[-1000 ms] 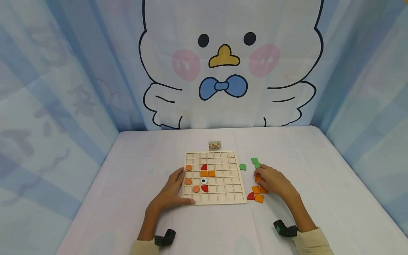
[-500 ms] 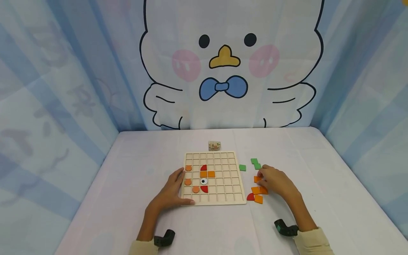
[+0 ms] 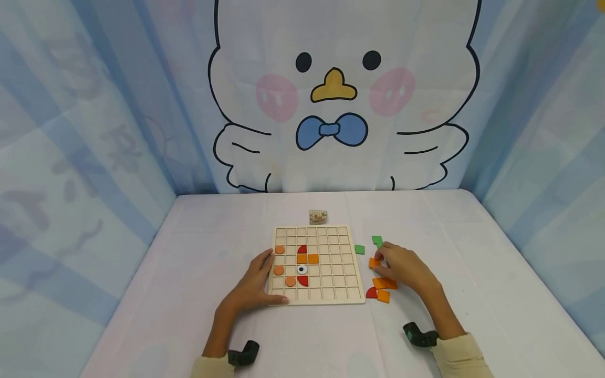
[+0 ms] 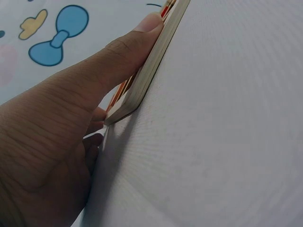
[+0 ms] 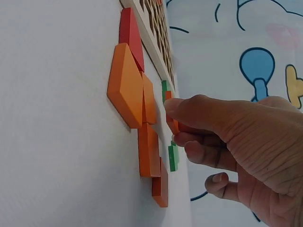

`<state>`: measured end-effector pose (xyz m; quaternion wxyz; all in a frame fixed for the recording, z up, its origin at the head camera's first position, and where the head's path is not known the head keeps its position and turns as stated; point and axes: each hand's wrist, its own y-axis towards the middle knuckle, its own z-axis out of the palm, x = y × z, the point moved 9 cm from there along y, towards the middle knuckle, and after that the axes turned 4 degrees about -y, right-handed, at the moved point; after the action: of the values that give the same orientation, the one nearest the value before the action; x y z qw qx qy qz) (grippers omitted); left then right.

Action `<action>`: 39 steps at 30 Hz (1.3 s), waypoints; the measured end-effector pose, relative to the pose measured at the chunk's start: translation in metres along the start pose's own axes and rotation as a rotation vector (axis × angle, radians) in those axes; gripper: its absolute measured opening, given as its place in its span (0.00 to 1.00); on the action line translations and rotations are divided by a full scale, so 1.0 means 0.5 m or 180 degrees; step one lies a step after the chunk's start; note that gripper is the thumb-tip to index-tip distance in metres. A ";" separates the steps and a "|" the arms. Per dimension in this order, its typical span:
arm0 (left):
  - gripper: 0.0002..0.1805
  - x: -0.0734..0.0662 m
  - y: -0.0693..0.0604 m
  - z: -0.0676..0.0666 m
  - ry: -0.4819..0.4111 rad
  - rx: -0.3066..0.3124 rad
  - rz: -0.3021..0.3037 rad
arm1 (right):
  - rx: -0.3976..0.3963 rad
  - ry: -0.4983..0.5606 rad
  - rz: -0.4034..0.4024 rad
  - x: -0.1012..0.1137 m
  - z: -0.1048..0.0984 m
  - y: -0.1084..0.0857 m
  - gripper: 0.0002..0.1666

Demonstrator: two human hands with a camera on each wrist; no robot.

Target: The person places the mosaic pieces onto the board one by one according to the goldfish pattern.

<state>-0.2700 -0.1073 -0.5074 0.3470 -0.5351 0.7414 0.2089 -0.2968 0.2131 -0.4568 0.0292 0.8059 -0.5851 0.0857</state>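
A pale wooden grid board (image 3: 335,295) lies on the table. My left hand (image 3: 252,283) holds its near left corner, thumb along the front edge and fingers against the left side. In the board's cells sit several orange discs (image 3: 290,281), two red quarter-round tiles (image 3: 303,281), two orange square tiles (image 3: 313,259) and an eye disc (image 3: 302,269). Right of the board, my right hand (image 3: 407,266) pinches another orange square tile (image 3: 374,263) between thumb and fingers. Just below that hand are loose orange tiles (image 3: 383,296) and a red quarter-round tile (image 3: 371,293).
One green tile (image 3: 360,249) lies beside the board's right edge. More green (image 3: 376,240) shows beyond my right fingers, partly covered. A small patterned card or packet (image 3: 318,217) is behind the board. A printed curtain (image 3: 331,163) hangs at the table's far edge.
My right hand has shifted slightly left, carrying the orange square tile away from its place among the loose tiles. The left hand and the board stay put.
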 end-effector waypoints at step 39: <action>0.69 -0.001 -0.001 0.001 0.0030 0.0013 -0.0007 | -0.0127 -0.0099 -0.1130 0.215 0.027 0.066 0.15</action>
<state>-0.2693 -0.1069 -0.5074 0.3449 -0.5362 0.7428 0.2044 -0.2946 0.0999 -0.4531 0.0509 0.8970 -0.4356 0.0550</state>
